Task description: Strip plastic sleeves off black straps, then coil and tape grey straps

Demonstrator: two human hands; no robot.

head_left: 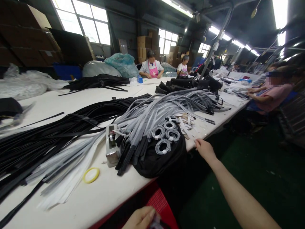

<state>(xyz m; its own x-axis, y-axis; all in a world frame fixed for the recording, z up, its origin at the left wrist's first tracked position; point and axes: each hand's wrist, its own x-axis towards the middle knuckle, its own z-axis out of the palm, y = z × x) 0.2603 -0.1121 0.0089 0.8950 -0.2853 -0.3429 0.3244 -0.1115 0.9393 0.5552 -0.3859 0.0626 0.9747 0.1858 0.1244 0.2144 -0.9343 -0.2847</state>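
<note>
At the bottom edge, my left hand (140, 218) is closed around a grey and black strip (157, 223), mostly cut off by the frame. My right hand (205, 150) reaches out to the table's edge, its thumb and finger pinched together; a tiny pale bit shows at the tips, too small to name. Left of it, several coiled grey strips (163, 146) with white bands rest on a bunched black cloth bag (154, 167). Small white and tan paper pieces (186, 122) lie scattered just beyond my right hand.
Long grey translucent strips (152, 111) and black strips (78, 124) spread over the white table (114, 197). A metal tape dispenser (112, 149) and a yellow ring (91, 175) stand nearby. Co-workers (152, 68) sit around the table; black pieces (182, 83) are heaped farther back.
</note>
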